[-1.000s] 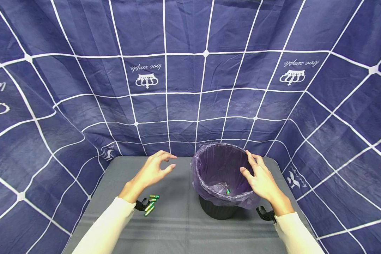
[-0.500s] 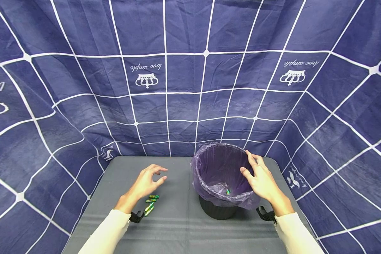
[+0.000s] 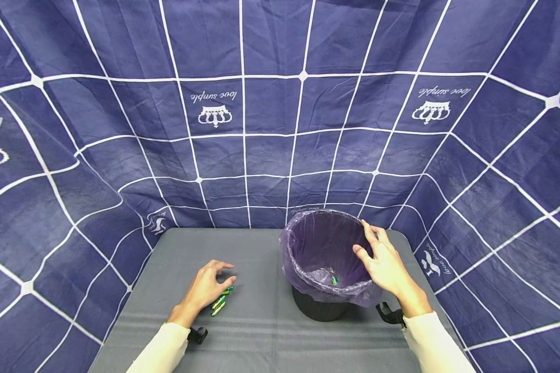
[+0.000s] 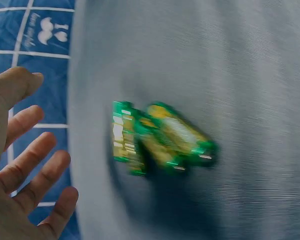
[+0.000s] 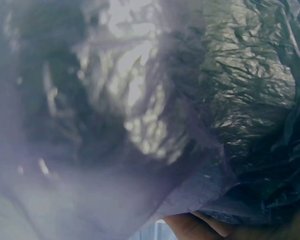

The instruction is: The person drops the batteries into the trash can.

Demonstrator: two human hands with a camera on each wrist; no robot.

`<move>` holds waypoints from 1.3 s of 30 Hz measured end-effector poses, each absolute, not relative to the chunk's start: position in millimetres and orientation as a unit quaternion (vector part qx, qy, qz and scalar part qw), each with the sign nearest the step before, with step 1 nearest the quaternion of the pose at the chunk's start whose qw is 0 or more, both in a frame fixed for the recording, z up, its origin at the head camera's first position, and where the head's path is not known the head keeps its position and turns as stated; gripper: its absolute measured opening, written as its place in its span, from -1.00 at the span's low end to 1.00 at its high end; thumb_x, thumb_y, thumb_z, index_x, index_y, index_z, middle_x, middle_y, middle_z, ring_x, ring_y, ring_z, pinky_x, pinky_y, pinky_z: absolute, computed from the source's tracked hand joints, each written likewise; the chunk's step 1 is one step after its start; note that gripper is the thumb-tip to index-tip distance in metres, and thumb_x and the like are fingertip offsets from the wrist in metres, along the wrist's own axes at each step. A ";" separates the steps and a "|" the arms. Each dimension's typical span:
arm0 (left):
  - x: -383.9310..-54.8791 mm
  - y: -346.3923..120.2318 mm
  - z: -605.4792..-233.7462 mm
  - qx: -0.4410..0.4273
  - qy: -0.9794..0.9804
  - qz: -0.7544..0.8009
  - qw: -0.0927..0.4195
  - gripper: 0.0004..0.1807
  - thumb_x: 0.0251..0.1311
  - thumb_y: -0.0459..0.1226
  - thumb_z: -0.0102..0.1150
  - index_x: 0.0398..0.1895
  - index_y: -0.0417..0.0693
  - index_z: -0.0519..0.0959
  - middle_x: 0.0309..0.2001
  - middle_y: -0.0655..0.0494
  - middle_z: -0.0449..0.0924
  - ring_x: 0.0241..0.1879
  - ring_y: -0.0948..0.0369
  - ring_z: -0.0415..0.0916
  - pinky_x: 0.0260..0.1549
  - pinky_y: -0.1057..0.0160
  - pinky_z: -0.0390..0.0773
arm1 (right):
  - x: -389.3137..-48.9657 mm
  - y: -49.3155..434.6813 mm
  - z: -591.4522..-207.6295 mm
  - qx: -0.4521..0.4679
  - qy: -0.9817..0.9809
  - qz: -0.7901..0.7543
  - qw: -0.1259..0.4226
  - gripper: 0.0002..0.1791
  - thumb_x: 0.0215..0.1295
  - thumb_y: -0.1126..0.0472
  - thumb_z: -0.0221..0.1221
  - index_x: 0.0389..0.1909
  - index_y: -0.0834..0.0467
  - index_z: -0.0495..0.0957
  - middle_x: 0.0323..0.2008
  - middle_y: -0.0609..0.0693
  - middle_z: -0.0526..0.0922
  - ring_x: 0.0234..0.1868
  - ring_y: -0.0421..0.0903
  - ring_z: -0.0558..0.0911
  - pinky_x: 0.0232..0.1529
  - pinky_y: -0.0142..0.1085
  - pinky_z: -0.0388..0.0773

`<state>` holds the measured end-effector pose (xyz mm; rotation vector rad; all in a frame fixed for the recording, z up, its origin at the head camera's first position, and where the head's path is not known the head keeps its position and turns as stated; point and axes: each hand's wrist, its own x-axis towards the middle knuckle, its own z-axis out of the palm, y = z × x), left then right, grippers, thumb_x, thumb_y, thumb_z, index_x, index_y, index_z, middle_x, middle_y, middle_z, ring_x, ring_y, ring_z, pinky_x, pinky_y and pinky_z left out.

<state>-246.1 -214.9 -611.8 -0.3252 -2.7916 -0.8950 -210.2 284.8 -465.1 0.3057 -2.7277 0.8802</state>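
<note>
Several green-and-gold batteries (image 4: pixel 182 132) lie in a small cluster on the grey table, blurred in the left wrist view. My left hand (image 3: pixel 207 286) hovers right beside them, fingers loosely bent and thumb apart, holding nothing. To the right stands a black trash bin (image 3: pixel 321 311) lined with a translucent purple bag (image 3: pixel 303 280). At the bin's right rim, my right hand (image 3: pixel 385 264) grips the lined edge, thumb over the opening. Crumpled liner fills most of the right wrist view and hides much of that hand. Inside the bin, a small green item (image 3: pixel 334 281) rests at the bottom.
The grey tabletop (image 3: pixel 256 336) reaches back to a blue curtain (image 3: pixel 270 109) with white grid lines, which encloses it behind and on both sides. Black straps (image 3: pixel 392 314) circle both wrists.
My left hand has moved left and toward me, from near the bin's left side down to the batteries. The right hand has stayed at the bin's rim.
</note>
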 end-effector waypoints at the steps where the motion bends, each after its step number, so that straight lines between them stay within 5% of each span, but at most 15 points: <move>1: -244.6 -216.6 -616.7 -0.104 -0.944 -0.300 0.090 -0.65 0.36 -0.17 0.69 0.16 0.01 0.89 0.13 0.01 0.84 0.06 -0.03 0.82 0.12 -0.12 0.80 | -210.2 284.7 -464.9 0.106 -0.938 0.303 0.130 -0.16 0.77 0.01 0.18 0.86 0.26 0.19 0.63 0.44 0.39 0.56 0.60 0.55 0.49 0.55 0.52; 16: -232.8 -218.7 -649.5 -0.077 -0.955 -0.272 0.084 -0.65 0.20 -0.09 0.79 0.03 0.13 0.92 0.04 0.06 0.85 0.15 -0.14 0.80 0.22 -0.27 0.76 | -209.4 283.9 -465.1 0.108 -0.937 0.303 0.133 -0.16 0.76 0.01 0.18 0.86 0.27 0.20 0.62 0.44 0.41 0.55 0.59 0.56 0.48 0.54 0.52; 27: -233.5 -213.8 -653.7 -0.083 -0.953 -0.275 0.094 -0.76 0.16 -0.30 0.79 -0.14 0.14 0.93 -0.06 0.11 0.84 -0.09 0.07 0.72 -0.04 -0.03 0.74 | -209.1 284.1 -464.9 0.105 -0.937 0.306 0.132 -0.16 0.76 0.02 0.18 0.86 0.26 0.19 0.63 0.44 0.40 0.57 0.58 0.54 0.50 0.54 0.51; 39: -234.4 -213.0 -662.5 -0.097 -0.949 -0.276 0.116 -0.76 0.13 -0.33 0.79 -0.20 0.16 0.92 -0.17 0.19 0.84 -0.13 0.08 0.72 -0.10 0.02 0.71 | -209.9 284.8 -466.8 0.105 -0.936 0.308 0.135 -0.17 0.77 0.01 0.19 0.86 0.25 0.20 0.64 0.42 0.39 0.58 0.58 0.54 0.50 0.54 0.51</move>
